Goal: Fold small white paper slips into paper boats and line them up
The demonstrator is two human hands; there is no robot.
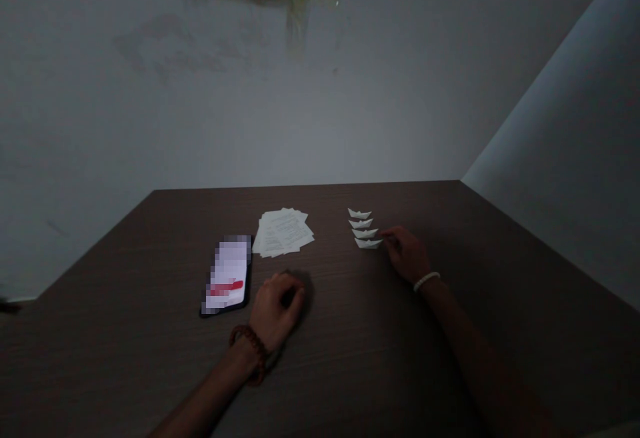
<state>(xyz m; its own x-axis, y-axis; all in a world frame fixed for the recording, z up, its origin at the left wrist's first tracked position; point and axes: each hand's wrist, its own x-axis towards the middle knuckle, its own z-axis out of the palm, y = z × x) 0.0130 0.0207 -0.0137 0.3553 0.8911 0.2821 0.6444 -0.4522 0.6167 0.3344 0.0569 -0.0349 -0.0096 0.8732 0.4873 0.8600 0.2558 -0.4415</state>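
Note:
Several small white folded paper boats [361, 224] stand in a column on the brown table, right of centre. My right hand [407, 253], with a pale beaded bracelet at its wrist, reaches in from the right. Its thumb and index finger come together at the right tip of the nearest paper boat [368, 245]; the other fingers are curled. On the table at centre left rests my left hand [276, 308], loosely closed with no object visible in it, a brown beaded bracelet round its wrist. Part of its fingers is hidden beneath the hand.
A loose stack of printed paper sheets [283, 231] lies beyond my left hand. Left of that hand is a phone [227, 275] with its screen lit and blurred out. The brown table [330, 385] meets a grey wall [310, 125] at the back.

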